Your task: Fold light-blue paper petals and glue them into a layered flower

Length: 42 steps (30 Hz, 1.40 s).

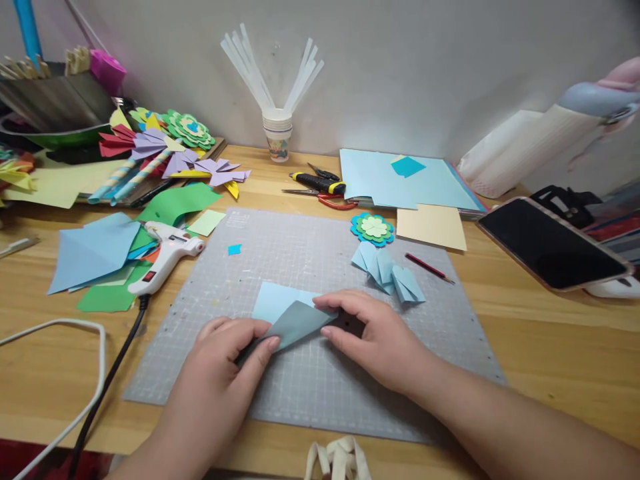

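Between my two hands is a light blue sheet of paper (303, 321), partly folded over and lifted off the grey cutting mat (200, 347). My left hand (235, 353) pinches its left lower corner between thumb and fingers. At the right corner, my right hand (373, 330) has its thumb and fingertips closed on the paper. Behind it, a lighter flat piece of blue paper (275, 299) shows on the mat; whether it is part of the same sheet I cannot tell. Several folded light blue paper pieces (383, 270) lie beyond my right hand.
A white glue gun (167, 253) lies at left on paper scraps, its black cord running forward. A layered paper flower (373, 229), a pencil (429, 268), scissors (320, 195) and a utility knife (317, 183) lie farther back. At right rests a phone (555, 241).
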Each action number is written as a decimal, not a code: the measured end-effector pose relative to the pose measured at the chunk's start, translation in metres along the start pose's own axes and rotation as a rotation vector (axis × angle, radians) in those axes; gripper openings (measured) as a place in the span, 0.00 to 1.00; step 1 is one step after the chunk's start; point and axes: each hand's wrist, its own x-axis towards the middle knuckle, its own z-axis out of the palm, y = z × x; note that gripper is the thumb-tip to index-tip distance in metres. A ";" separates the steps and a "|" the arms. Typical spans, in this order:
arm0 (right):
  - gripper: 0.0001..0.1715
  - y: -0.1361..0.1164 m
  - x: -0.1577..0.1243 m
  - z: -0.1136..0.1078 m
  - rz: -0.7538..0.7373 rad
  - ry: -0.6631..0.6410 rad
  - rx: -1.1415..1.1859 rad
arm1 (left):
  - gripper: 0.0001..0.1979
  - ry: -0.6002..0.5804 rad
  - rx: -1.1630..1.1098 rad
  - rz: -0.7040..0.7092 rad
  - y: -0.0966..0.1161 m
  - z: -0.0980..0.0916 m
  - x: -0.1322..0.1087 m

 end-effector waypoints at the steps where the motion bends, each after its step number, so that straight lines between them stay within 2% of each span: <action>1: 0.18 0.000 0.001 0.000 -0.001 -0.002 -0.002 | 0.07 0.003 -0.016 -0.034 -0.001 0.001 -0.001; 3: 0.16 -0.001 0.001 0.000 -0.019 0.001 -0.008 | 0.08 -0.008 -0.047 -0.106 -0.002 0.002 -0.002; 5: 0.11 -0.002 0.002 -0.001 -0.057 -0.002 -0.020 | 0.07 -0.005 -0.065 -0.119 -0.004 0.001 -0.002; 6: 0.08 -0.003 0.002 -0.002 -0.092 0.011 -0.041 | 0.06 0.015 -0.057 -0.072 -0.004 0.000 -0.002; 8: 0.06 -0.007 0.001 -0.005 -0.205 0.059 -0.145 | 0.05 0.098 0.027 0.110 -0.004 -0.004 -0.002; 11: 0.06 -0.013 -0.006 -0.008 -0.441 0.131 -0.410 | 0.09 0.239 0.278 0.306 -0.001 -0.009 -0.004; 13: 0.08 -0.017 -0.011 -0.007 -0.546 0.094 -0.555 | 0.13 0.219 0.377 0.351 0.002 -0.006 -0.007; 16: 0.12 -0.021 -0.018 0.000 -0.588 -0.032 -0.642 | 0.14 0.106 0.332 0.430 0.007 0.002 -0.015; 20: 0.10 -0.020 -0.020 0.004 -0.506 -0.132 -0.632 | 0.11 0.083 0.295 0.423 0.005 0.007 -0.021; 25: 0.08 -0.015 -0.015 -0.002 -0.382 -0.143 -0.530 | 0.12 0.088 0.323 0.361 -0.003 -0.003 -0.022; 30: 0.08 -0.016 -0.014 -0.007 -0.301 -0.180 -0.431 | 0.05 -0.039 0.306 0.368 -0.005 -0.011 -0.014; 33: 0.08 -0.017 -0.012 -0.010 -0.198 -0.224 -0.382 | 0.04 -0.112 0.273 0.269 -0.005 -0.012 -0.009; 37: 0.09 -0.015 -0.005 -0.014 -0.042 -0.210 -0.302 | 0.12 -0.176 0.201 0.084 -0.008 -0.009 -0.003; 42: 0.12 -0.011 0.001 -0.013 0.050 -0.169 -0.356 | 0.13 -0.157 0.240 -0.008 -0.010 -0.007 0.003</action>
